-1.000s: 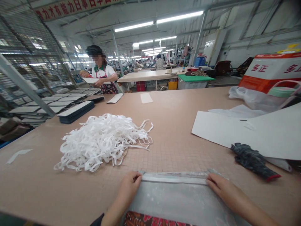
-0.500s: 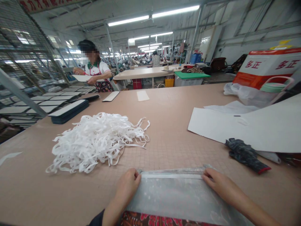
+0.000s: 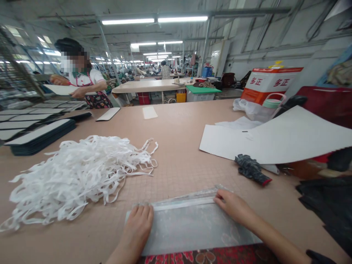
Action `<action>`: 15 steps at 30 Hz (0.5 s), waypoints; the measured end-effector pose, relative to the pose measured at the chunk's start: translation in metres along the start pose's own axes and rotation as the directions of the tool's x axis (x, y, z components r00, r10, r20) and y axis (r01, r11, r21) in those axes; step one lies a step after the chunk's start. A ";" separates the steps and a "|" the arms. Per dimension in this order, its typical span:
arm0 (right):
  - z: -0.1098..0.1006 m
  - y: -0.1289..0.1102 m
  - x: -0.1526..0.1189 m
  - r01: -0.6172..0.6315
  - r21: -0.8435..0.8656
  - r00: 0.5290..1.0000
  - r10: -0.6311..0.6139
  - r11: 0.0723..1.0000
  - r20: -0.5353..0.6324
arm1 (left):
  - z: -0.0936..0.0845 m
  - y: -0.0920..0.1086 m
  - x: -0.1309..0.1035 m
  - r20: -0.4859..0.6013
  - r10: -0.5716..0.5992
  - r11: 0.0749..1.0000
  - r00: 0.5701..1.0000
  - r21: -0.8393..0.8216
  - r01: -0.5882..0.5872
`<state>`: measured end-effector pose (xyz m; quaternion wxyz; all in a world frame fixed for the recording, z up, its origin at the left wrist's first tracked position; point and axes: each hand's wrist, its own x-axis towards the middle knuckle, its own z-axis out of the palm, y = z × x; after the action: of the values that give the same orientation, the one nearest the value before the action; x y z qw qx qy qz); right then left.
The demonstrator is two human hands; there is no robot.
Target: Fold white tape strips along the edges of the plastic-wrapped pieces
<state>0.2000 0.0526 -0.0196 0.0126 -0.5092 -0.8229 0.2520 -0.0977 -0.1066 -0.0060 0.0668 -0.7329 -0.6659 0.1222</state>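
Note:
A translucent grey sheet (image 3: pixel 189 229) lies on the table's near edge. It looks like plastic or thin fabric; I cannot tell which. A narrow white strip (image 3: pixel 187 202) runs along its far edge, beside crumpled clear film. My left hand (image 3: pixel 137 225) rests palm down on the sheet's left end, fingers side by side and flat, thumb hidden. At the strip's right end, my right hand (image 3: pixel 229 205) is closed in a pinch on the sheet's far edge. Red and brown patterned cloth (image 3: pixel 203 256) shows below the sheet.
White strips lie in a tangled heap (image 3: pixel 79 176) at left, near stacked dark-edged panels (image 3: pixel 41 137). A white board (image 3: pixel 233 143), a dark glove (image 3: pixel 251 168) and black material (image 3: pixel 327 209) lie right. Across the table a co-worker (image 3: pixel 85 79) holds a white panel.
The view has swung right, and more of the right side shows. My left hand has gone from a pinch at the corner to lying flat on the sheet. My right hand still pinches the edge.

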 end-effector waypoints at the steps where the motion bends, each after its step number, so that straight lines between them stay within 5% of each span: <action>1: 0.001 0.000 0.001 -0.004 -0.009 1.000 0.004 1.000 -0.003 | 0.002 0.002 -0.001 -0.005 0.016 1.000 1.000 0.020 -0.015; 8: 0.000 -0.006 0.003 -0.047 -0.094 0.999 0.046 0.994 -0.010 | -0.008 0.014 0.004 0.043 0.037 0.999 0.998 0.025 -0.038; 15: -0.002 -0.010 0.004 -0.060 -0.136 0.998 0.059 0.989 -0.007 | -0.042 0.056 0.049 0.066 0.214 0.971 0.975 -0.122 -0.205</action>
<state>0.1900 0.0534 -0.0148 -0.0285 -0.5336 -0.8226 0.1945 -0.0284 -0.0611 0.0148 -0.0146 -0.7963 -0.5928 0.1191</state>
